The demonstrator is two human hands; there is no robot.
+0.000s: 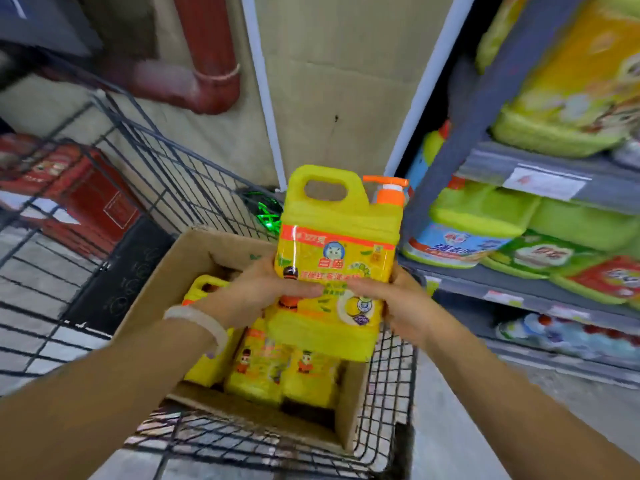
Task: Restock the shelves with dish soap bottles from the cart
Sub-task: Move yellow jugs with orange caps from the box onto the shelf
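Left hand (266,292), lower centre: fingers wrapped round the label side of the dish soap bottle (336,258); pale wristband on that arm. Right hand (388,299): fingers curled on the opposite side.

Bottle: yellow, upright, orange pump (389,190), held at frame centre above the cardboard box (194,258).

Box: open, in the wire cart (394,382), more yellow bottles inside.

Shelves (540,174), right of frame: already crowded with green and yellow packs.

Risk, as judged: the slick wrap may slide in the grip; the pump could snag the shelf edge; a tight slot may topple neighbours.
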